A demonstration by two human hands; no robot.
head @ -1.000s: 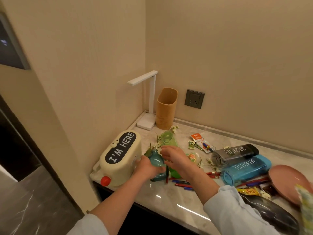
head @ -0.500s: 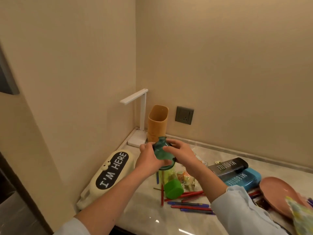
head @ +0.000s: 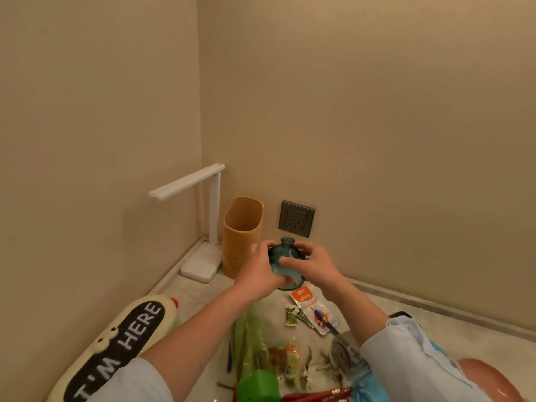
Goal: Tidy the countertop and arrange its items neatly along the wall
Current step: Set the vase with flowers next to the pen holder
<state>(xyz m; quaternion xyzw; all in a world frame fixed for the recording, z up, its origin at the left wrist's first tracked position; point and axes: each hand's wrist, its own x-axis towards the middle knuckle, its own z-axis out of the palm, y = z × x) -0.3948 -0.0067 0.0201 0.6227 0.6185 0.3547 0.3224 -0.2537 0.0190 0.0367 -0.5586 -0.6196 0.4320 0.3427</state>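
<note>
You had both hands closed around the teal glass vase (head: 285, 264), left hand (head: 259, 274) cupping its near side and right hand (head: 314, 266) wrapped over the far side, fingers curled snug to the belly and nothing else in either palm. The vase was held upright above the countertop (head: 406, 323), close to the back wall (head: 377, 111), just right of the tan holder (head: 242, 236) and below the wall socket (head: 296, 219). To have placed it well, I judge you needed to bring it down beside the tan holder, near the wall but clear of the socket, base flat before you let go, since glass on stone chips easily. The white desk lamp (head: 203, 216) already filled the corner, so the row could run on from there. The cream "I'M HERE" box (head: 124, 340) lay along the left wall. The snack packets (head: 311, 310) lay right beneath your hands; setting the vase on them would have left it rocking. The blue pen (head: 326, 323) lay across one packet.
</note>
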